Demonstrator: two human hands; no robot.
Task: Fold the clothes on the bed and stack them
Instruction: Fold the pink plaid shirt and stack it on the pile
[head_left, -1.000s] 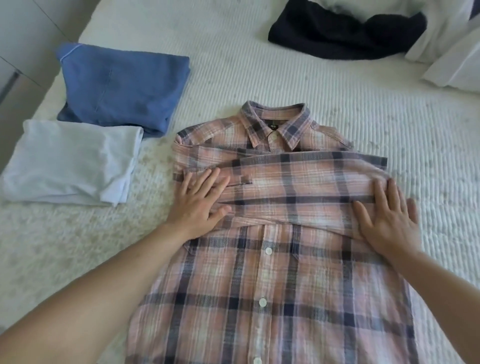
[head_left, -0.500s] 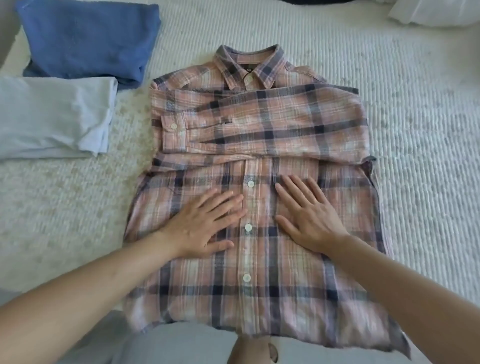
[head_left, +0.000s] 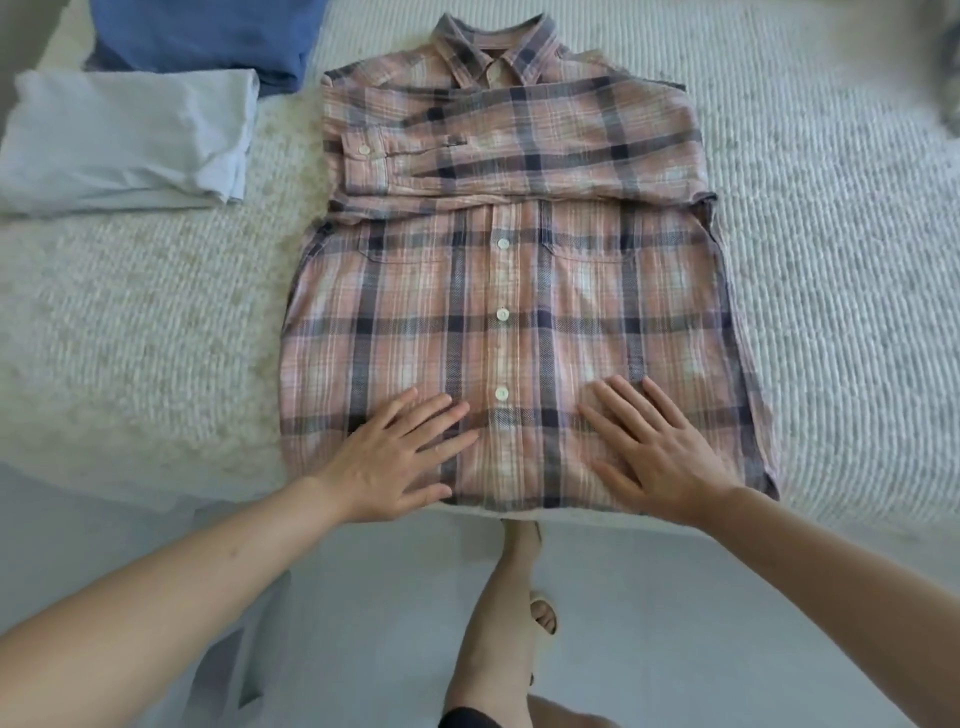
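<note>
A pink and navy plaid shirt (head_left: 509, 291) lies button side up on the white bed (head_left: 831, 260), collar at the far end and both sleeves folded across the chest. My left hand (head_left: 400, 462) presses flat on the shirt near its hem, left of the button line. My right hand (head_left: 660, 457) lies flat on the shirt to the right of the buttons, fingers spread. At the far left a folded pale blue garment (head_left: 124, 140) lies on the bed, with a folded darker blue garment (head_left: 208, 36) just behind it.
The bed's near edge runs just under the shirt hem. Below it I see pale floor (head_left: 675, 597) and my leg with a sandalled foot (head_left: 543, 613). Bare bedspread stretches right of the shirt and in front of the folded garments.
Both hands have slid down the shirt from the folded sleeves to the hem, smoothing it. My view has tilted down, so the bed edge and floor now show.
</note>
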